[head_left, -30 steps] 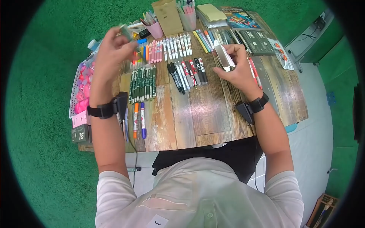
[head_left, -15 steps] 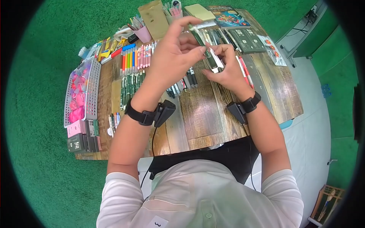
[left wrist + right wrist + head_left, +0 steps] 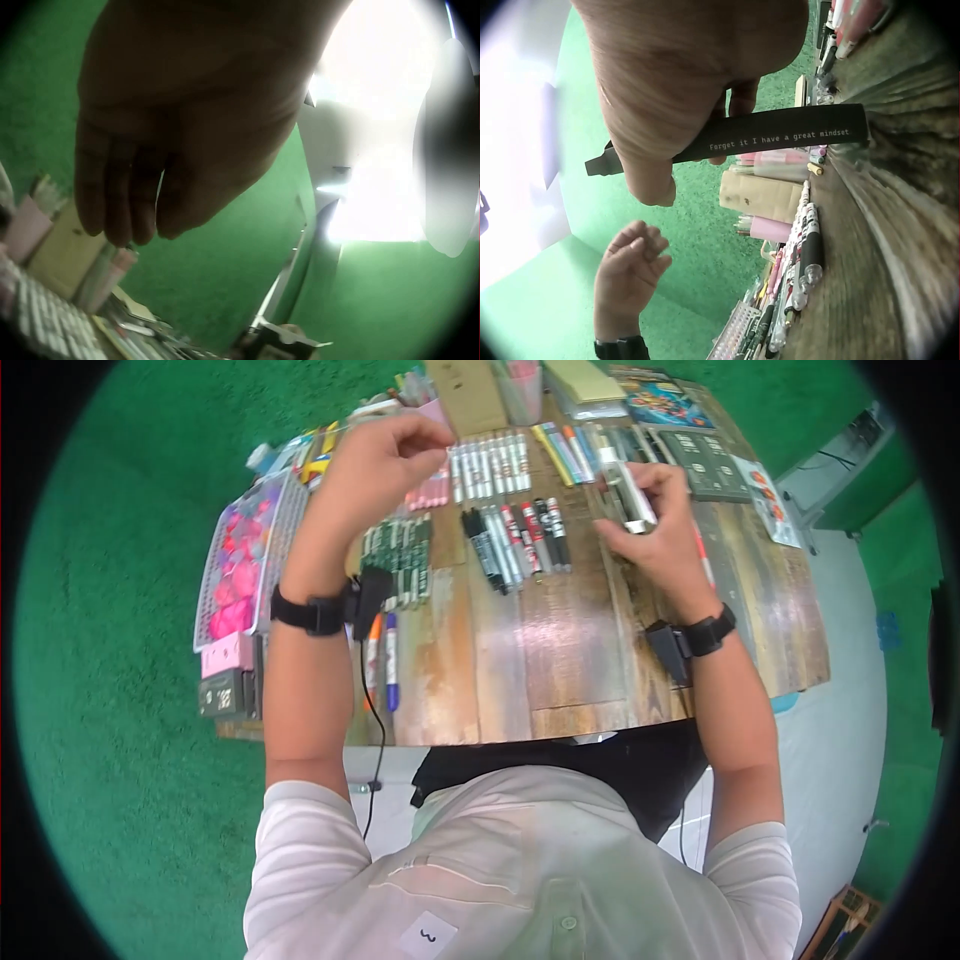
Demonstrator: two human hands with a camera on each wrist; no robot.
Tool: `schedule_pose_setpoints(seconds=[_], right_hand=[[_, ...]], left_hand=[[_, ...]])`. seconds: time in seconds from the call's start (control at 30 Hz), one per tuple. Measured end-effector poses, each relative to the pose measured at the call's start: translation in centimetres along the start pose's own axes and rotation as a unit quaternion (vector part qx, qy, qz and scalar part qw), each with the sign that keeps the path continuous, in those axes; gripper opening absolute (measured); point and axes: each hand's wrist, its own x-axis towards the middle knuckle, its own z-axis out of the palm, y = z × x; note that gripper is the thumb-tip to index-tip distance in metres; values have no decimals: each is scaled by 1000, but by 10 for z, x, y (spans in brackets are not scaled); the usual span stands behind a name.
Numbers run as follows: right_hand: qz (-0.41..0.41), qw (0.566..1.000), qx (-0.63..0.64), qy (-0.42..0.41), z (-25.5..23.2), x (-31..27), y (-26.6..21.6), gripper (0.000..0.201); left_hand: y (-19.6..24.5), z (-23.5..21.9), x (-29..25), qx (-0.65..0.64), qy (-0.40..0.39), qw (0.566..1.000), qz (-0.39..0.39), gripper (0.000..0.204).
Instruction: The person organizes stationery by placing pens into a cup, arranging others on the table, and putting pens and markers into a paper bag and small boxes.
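My right hand grips a slim dark cardboard box with white lettering, thumb on one side and fingers on the other. In the head view the box is raised over the table's right half, its pale side showing. My left hand is in the air above the pens at the left, fingers loosely bent. Nothing shows between its fingers in the left wrist view. Below it lie green pens, pink pens and white pens. Black, red and silver pens lie between the hands.
A white basket of pink items stands at the left edge, with a pink box in front. A paper bag stands at the back. Dark boxes lie back right. Orange and purple markers lie near the front.
My left hand carried a green pen from the left to the box in my right hand, then came back left without the pen. The right hand keeps holding the box.
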Motion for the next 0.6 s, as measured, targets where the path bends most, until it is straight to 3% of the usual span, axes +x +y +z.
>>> schedule_pose_setpoints(seconds=[0.07,0.13,0.17,0.23,0.27,0.33,0.47,0.6], right_hand=[[-7,1000,26,11,1,1,1,65],[-8,1000,15,9,-1,2,-2,64],[-5,1000,16,11,-1,3,-5,63],[-7,999,30,9,0,3,-6,62],[-9,999,38,11,0,4,-6,61],[-10,999,38,4,0,5,-7,60],[-16,999,29,2,2,5,-5,60],[-19,1000,-14,-7,-2,2,0,62]], left_hand=[[-30,-34,-2,69,4,997,-23,18],[-64,-58,-4,233,-82,956,-156,23],[-80,-61,-7,237,-79,955,-162,23],[-113,-58,-15,210,-93,937,-263,27],[-126,-56,-18,212,-89,936,-265,27],[-142,-47,-22,208,-150,908,-331,25],[-161,-33,-28,184,-139,901,-368,24],[-162,-31,-27,199,-156,910,-330,26]])
